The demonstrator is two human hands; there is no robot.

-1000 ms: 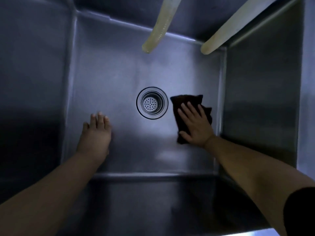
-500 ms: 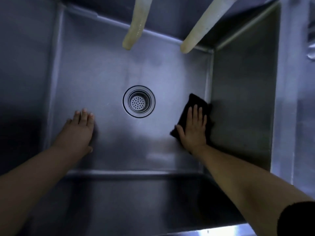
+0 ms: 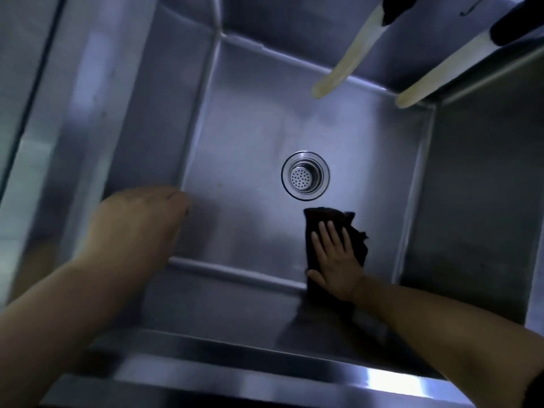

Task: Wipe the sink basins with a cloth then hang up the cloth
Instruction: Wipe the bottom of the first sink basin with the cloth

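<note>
right hand (image 3: 335,257) flat, fingers spread, pressing the dark cloth (image 3: 332,222) onto the floor of the sink (image 3: 235,136), near the front edge, just beside the drain (image 3: 305,175). left hand (image 3: 138,222) is blurred by the left wall, holding nothing; whether it touches the steel, i cannot tell. so we are mid-wipe in this one basin. by my reckoning the walls and any other basin are not yet done, and the cloth is not yet hung. two pale hoses (image 3: 338,72) dangle at the back.
</note>
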